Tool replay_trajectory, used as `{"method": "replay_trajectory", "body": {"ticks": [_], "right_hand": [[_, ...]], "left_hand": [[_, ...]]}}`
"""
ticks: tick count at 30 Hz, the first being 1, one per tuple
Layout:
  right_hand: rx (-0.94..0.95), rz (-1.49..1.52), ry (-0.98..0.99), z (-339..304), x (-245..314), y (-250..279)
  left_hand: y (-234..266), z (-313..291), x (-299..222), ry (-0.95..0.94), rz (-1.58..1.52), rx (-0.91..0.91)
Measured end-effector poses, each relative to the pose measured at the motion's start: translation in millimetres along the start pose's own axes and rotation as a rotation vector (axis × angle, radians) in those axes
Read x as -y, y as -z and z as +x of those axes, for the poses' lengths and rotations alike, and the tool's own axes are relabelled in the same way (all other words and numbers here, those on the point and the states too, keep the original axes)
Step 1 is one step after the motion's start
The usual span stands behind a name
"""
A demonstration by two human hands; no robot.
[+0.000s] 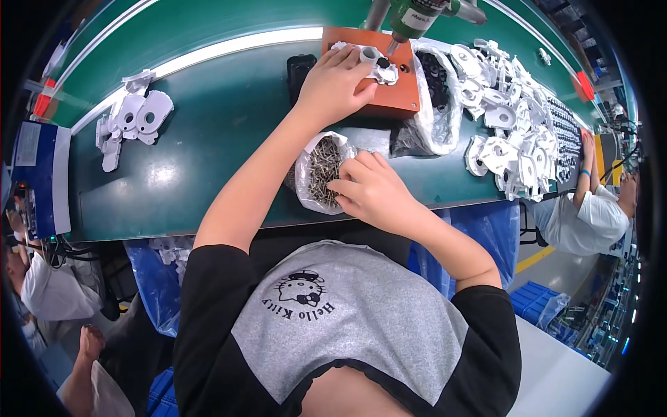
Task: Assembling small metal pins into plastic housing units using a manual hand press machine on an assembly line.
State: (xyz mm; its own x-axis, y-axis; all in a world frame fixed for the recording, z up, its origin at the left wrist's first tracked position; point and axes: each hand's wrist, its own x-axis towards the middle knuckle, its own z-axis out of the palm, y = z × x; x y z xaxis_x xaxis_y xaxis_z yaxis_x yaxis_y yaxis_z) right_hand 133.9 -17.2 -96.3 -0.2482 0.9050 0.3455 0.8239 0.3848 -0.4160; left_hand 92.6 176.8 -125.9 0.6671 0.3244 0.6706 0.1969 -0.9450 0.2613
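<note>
On the left of the dark green tabletop (170,191) lies a small cluster of flat white plastic parts with round holes (132,118). Farther right, a black object (299,73) sits beside the work spot. Near the front edge, a clear plastic bag (301,184) stands open, filled with small metal screws (321,167). Beyond it, the bare left hand (332,87) lays its fingers over a white plastic part with a raised tube (388,75), which rests on an orange block (392,103); the thumb is spread apart, and I cannot tell whether the fingers clamp the part. The bare right hand (375,192) has curled fingers, their tips at the screws; whether they pinch any, I cannot tell. Above the block's right side hangs a green-bodied driver tool (408,26). Next come a clear bag of black parts (445,135), a large heap of white plastic parts (511,115) and rows of small dark pieces (566,142)
</note>
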Motion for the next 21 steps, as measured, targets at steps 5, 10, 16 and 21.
{"method": "replay_trajectory", "body": {"ticks": [5, 10, 16, 21], "right_hand": [[0.067, -0.066, 0.020, 5.8, 0.8, -0.5], [0.078, -0.071, 0.036, 6.7, -0.7, 0.1], [0.088, -0.078, 0.044, 7.0, -3.8, 1.1], [0.117, -0.131, 0.056, 9.8, -0.9, 3.1]], "left_hand": [[0.0, -0.3, 1.7, -0.009, 0.006, 0.007], [0.5, -0.1, 0.3, 0.003, -0.001, 0.006], [0.7, -0.2, 0.8, 0.010, 0.006, 0.010], [-0.1, -0.8, 0.8, 0.022, 0.003, 0.005]]}}
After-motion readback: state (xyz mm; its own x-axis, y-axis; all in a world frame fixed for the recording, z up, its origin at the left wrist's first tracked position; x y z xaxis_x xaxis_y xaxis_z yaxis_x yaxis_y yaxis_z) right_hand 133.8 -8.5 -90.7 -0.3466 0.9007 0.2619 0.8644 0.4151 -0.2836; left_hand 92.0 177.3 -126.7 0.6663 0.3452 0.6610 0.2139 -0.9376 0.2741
